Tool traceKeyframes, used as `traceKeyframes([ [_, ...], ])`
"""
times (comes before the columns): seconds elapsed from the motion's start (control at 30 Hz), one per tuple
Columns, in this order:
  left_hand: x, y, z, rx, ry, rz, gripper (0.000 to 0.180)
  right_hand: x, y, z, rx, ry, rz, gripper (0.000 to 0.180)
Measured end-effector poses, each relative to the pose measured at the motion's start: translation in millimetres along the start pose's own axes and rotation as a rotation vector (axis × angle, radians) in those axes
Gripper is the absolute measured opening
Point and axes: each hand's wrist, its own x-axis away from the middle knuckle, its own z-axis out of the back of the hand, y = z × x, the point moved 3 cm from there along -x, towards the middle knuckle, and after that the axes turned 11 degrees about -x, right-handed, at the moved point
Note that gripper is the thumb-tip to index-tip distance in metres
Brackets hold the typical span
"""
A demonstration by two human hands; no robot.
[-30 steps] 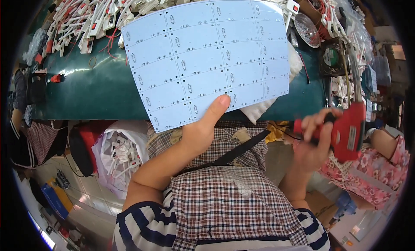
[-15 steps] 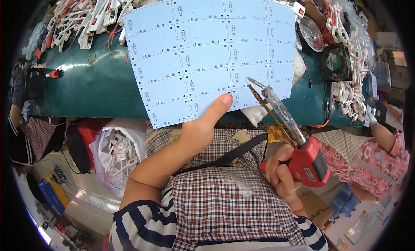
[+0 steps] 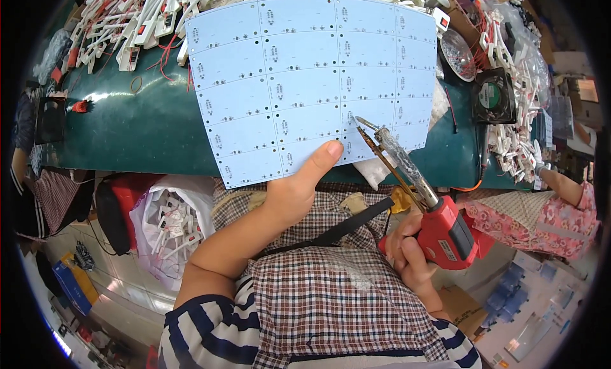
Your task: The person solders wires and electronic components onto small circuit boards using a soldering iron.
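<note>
A large white circuit board panel [image 3: 305, 83], marked off into a grid of small boards, is tilted up in front of me over the bench edge. My left hand [image 3: 302, 178] grips its lower edge, thumb flat on the face and the other fingers hidden behind. In my right hand [image 3: 410, 251] is a red soldering gun [image 3: 449, 238], the fingers wrapped round its handle. Its metal barrel points up and left, with a thin brownish guide alongside. The tip is over a cluster of pads in the panel's lower middle; whether it touches, I cannot tell.
White switch housings with red wires [image 3: 149, 25] are heaped along the back of the green bench [image 3: 140, 133]. At right are a black fan [image 3: 494, 95], a clear dish of small parts [image 3: 457, 54] and a co-worker's arm [image 3: 563, 184]. A bag of white parts [image 3: 175, 229] stands below left.
My right hand has brought the soldering gun left and slightly up, its tip shifting left across the panel. The panel has barely moved in my left hand. The co-worker's arm at right has shifted.
</note>
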Motion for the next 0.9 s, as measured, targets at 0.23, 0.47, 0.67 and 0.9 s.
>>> traceKeyframes([
  [0.23, -0.7, -0.6, 0.4, -0.003, -0.011, -0.01, 0.027, -0.7, 1.0, 0.7, 0.021, -0.006, 0.004, 0.02],
  [0.47, -0.9, -1.0, 2.2, 0.013, -0.012, -0.008, 0.028, -0.4, 2.1, 2.3, 0.039, -0.022, 0.004, 0.02],
  [0.67, -1.1, -1.6, 4.7, 0.005, -0.018, -0.017, 0.027, 0.4, 1.6, 1.9, 0.025, -0.012, -0.011, 0.02],
  [0.9, -3.3, 0.7, 4.8, 0.031, -0.022, 0.006, 0.026, 1.9, -5.6, -0.8, -0.044, 0.071, -0.066, 0.012],
])
